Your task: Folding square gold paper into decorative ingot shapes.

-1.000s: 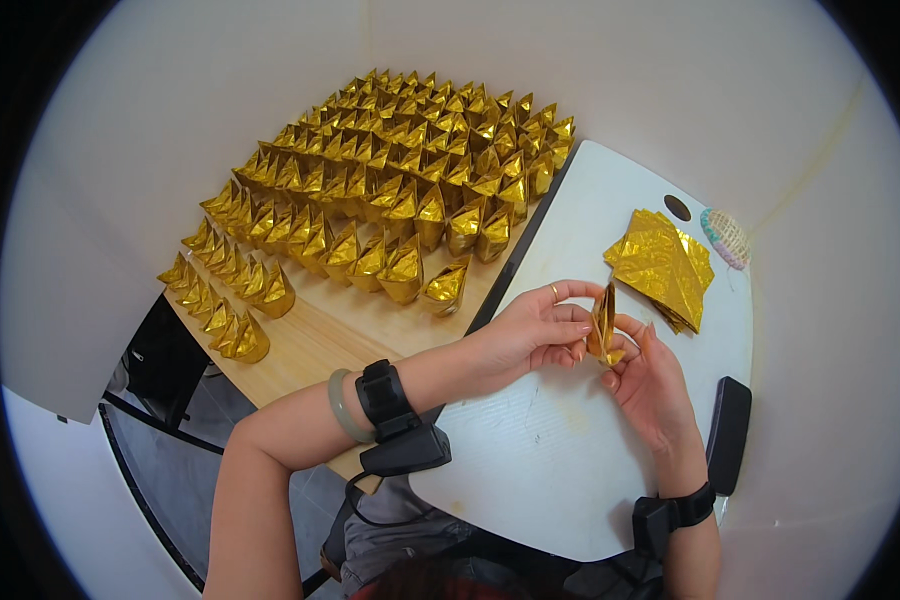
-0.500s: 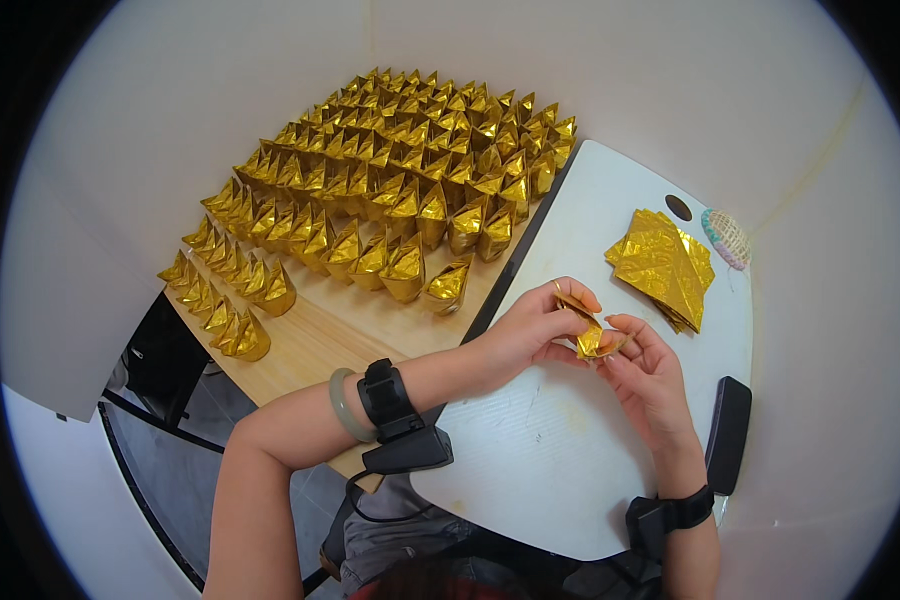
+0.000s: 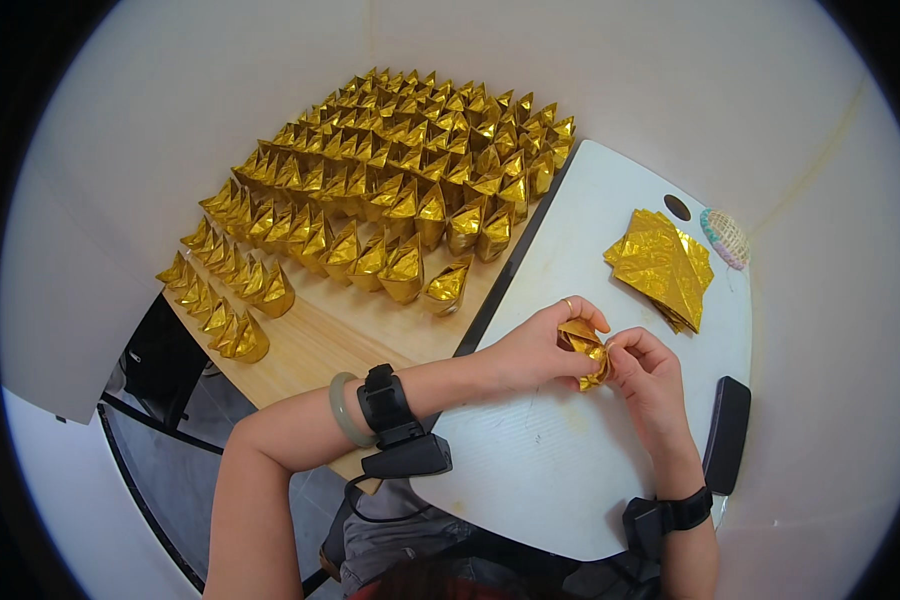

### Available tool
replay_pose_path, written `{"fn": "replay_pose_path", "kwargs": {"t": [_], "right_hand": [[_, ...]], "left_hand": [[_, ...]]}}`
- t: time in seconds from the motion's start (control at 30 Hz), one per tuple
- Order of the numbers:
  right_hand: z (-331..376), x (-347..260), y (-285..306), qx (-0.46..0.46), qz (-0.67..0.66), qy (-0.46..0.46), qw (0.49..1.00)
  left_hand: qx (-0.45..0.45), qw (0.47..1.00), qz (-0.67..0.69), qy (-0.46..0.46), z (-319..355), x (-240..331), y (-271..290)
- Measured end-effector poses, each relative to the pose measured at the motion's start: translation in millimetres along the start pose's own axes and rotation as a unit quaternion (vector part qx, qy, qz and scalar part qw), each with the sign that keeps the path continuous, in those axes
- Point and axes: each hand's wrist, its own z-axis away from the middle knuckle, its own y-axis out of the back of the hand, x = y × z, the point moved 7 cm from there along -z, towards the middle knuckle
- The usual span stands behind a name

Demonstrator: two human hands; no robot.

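Both hands work on one gold foil paper ingot, partly folded, above the white board. My left hand wraps round its left side, thumb and fingers closed on it. From the right, my right hand pinches the ingot's right end between thumb and fingertips. The fingers hide part of the folds. Beyond my hands, a fanned stack of flat gold foil sheets lies on the board.
Rows of finished gold paper ingots cover much of the wooden table at the left. A small woven item lies at the board's far right corner, and a dark oblong object stands along its right edge. Pale walls rise behind.
My hands have moved slightly down. The foil piece has opened from a flat folded strip into a rounder, crumpled shape, and my right fingers have closed in on its end.
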Motion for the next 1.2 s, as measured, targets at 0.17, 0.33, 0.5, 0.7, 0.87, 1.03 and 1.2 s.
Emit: {"fn": "replay_pose_path", "kwargs": {"t": [0.17, 0.33, 0.5, 0.7, 0.87, 1.03, 1.2], "right_hand": [[-0.1, -3.4, -5.4, -0.025, -0.015, 0.024, 0.999], [0.8, -9.6, -10.2, -0.04, -0.009, 0.081, 0.996], [2.1, -10.7, -6.9, -0.042, 0.013, 0.095, 0.995], [1.7, -11.9, -3.7, -0.032, 0.046, 0.112, 0.992], [1.3, -11.3, -5.4, -0.009, 0.134, 0.114, 0.984], [1.3, -10.9, -4.0, -0.008, 0.133, 0.118, 0.984], [2.2, -14.2, -5.4, -0.018, 0.126, 0.13, 0.983]], "left_hand": [[0.042, 0.995, 0.095, 0.008, -2.2, -9.0, 6.6], [0.046, 0.983, 0.178, -0.014, -2.6, -2.9, 8.5], [0.034, 0.986, 0.161, -0.017, -1.9, -0.7, 6.9], [0.022, 0.982, 0.179, -0.051, -4.6, -1.2, 6.7], [0.023, 0.994, 0.09, -0.065, -5.5, -2.2, 5.4], [0.033, 0.993, 0.099, -0.06, -4.6, -1.9, 7.0], [0.019, 0.992, 0.108, -0.06, -2.2, 1.3, 5.4]]}}
